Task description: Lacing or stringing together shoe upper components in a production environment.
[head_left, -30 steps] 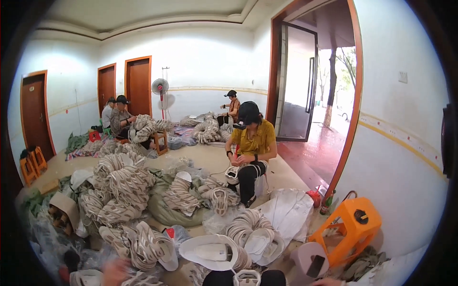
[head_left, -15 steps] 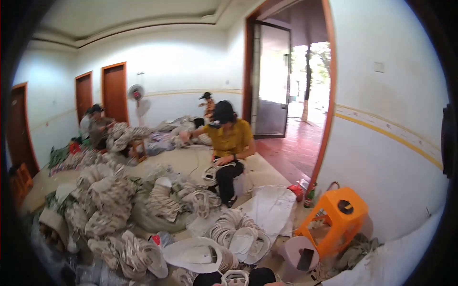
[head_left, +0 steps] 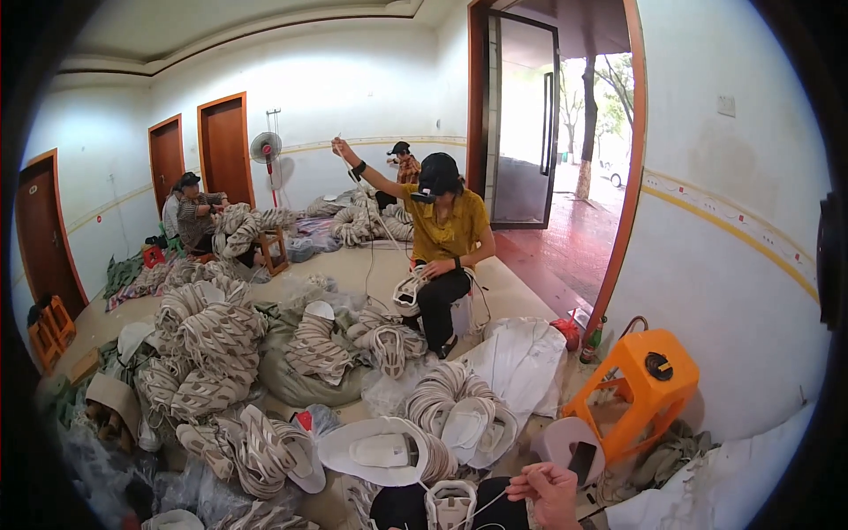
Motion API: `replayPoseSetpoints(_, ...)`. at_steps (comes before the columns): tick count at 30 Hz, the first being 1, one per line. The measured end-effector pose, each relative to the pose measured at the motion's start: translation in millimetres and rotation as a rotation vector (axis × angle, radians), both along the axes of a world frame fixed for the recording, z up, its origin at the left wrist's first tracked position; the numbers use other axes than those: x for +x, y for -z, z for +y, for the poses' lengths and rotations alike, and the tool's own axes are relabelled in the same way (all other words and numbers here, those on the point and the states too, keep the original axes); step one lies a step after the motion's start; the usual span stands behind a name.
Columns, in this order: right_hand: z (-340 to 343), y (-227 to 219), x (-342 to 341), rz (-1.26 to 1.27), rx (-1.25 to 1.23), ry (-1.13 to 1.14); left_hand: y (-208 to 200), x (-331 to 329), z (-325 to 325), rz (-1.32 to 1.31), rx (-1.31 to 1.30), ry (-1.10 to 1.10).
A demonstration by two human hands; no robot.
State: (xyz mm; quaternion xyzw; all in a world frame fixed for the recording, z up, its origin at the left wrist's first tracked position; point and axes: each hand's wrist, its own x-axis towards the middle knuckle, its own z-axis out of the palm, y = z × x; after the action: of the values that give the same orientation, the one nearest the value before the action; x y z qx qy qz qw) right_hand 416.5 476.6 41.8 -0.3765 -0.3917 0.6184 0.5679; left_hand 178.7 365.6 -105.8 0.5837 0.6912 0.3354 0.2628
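- At the bottom edge, the wearer's right hand (head_left: 549,491) is clenched around a thin pale thread (head_left: 484,505), which runs taut from the fist down-left to a white hat piece (head_left: 450,503) — held out to the side, seemingly to draw a stitch tight.
- The hat piece rests on the wearer's dark lap, just left of the right hand, close under the eyes.
- The left hand is out of sight, so its fingers cannot be judged.
- Beyond the hat piece lies a white brimmed hat (head_left: 375,450), and past it stacks of woven hats (head_left: 216,340) spread over the floor — heaped within reach of the seated workers.
- Right of the hat piece stands an orange plastic stool (head_left: 640,384) against the wall.
- Farther back from the hat piece, a person in a yellow shirt (head_left: 446,234) sits with one arm raised high, pulling a long thread upward.
- Two more people sit among piles near the far wall, beside a standing fan (head_left: 265,148).
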Motion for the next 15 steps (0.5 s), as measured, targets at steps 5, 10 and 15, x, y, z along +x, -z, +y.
replayPoseSetpoints(5,14.0,5.7,-5.1,-0.513,0.128,-0.046,-6.2,0.4,38.8,0.146,0.514,0.008)
replayPoseSetpoints(10,6.8,36.0,-48.6,-0.337,-0.053,-0.393,-102.7,28.9,68.4,-0.643,0.083,0.061)
replayPoseSetpoints(15,-1.7,60.1,-45.9,-0.279,-0.038,-0.328,-90.9,43.2,63.6,-0.513,0.052,0.102)
